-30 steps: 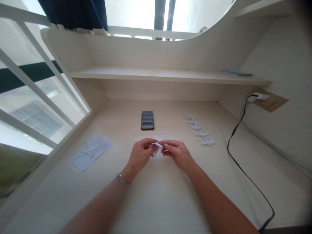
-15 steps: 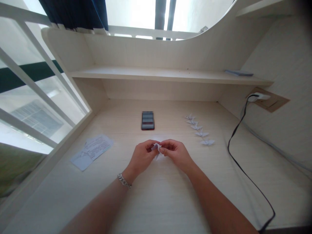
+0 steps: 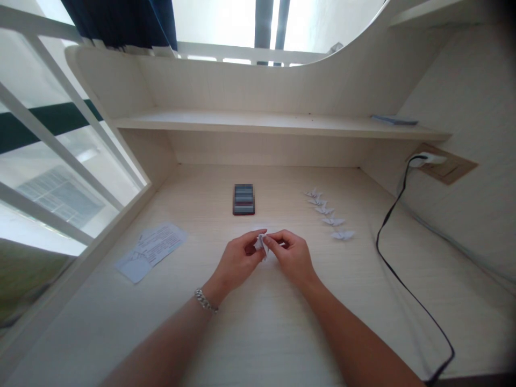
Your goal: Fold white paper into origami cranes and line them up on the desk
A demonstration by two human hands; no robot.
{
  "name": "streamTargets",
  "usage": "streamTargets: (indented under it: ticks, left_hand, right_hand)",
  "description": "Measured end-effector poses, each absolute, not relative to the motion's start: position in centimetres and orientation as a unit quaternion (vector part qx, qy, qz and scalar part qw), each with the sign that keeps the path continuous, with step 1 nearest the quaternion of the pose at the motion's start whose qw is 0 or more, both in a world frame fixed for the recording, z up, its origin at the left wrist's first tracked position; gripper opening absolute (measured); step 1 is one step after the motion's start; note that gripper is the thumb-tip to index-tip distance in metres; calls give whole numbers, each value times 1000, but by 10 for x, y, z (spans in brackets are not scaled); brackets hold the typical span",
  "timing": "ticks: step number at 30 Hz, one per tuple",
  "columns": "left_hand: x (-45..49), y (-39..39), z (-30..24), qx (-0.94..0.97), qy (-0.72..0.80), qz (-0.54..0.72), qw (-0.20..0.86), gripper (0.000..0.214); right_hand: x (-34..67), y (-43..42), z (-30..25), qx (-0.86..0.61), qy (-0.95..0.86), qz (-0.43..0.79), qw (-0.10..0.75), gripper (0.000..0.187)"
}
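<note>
Between both hands, just above the pale desk (image 3: pixel 258 333), is a small piece of folded white paper (image 3: pixel 261 243). My left hand (image 3: pixel 239 259) pinches its left side between thumb and fingers. My right hand (image 3: pixel 293 255) is closed on its upper right part, thumb and index finger together. Fingers hide much of the paper's shape. To the right, several folded paper cranes (image 3: pixel 333 221) lie in a slanting row. A silver chain bracelet (image 3: pixel 205 301) circles the left wrist.
A phone-like dark rectangle (image 3: pixel 243 199) with a blurred face lies beyond the hands. Printed paper sheets (image 3: pixel 151 251) rest at the left. A black cable (image 3: pixel 397 271) runs from the wall socket (image 3: pixel 453 164) down the right side. Above the desk's back is a shelf (image 3: pixel 262 121).
The right thumb and index finger have shifted to the top of the folded paper, and the paper has turned slightly. The left hand keeps its pinch.
</note>
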State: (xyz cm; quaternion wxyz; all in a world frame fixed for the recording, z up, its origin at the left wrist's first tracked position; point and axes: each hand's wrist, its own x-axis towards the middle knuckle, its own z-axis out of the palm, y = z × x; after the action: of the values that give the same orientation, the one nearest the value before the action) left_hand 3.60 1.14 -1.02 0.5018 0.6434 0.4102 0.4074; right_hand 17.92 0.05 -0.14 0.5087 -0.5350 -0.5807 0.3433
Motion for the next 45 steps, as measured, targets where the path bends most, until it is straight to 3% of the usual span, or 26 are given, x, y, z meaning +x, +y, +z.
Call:
streamTargets:
  ticks: [12,24,39,45]
  left_hand:
    - [40,11,-5,548,360,430,621,44]
    - [39,13,-3,549,394,427,601,35]
    - [35,13,-9,638,440,433,461,25]
    - [34,12,-6,646,427,417,476,27]
  right_hand:
    - [178,-1,-1,-537,-561,334,533,19]
    - [179,0,-1,-519,-570,369,520,19]
    - [185,3,-5,-514,-604,375,480,16]
    - [187,8,-10,-512,-575,414,485,13]
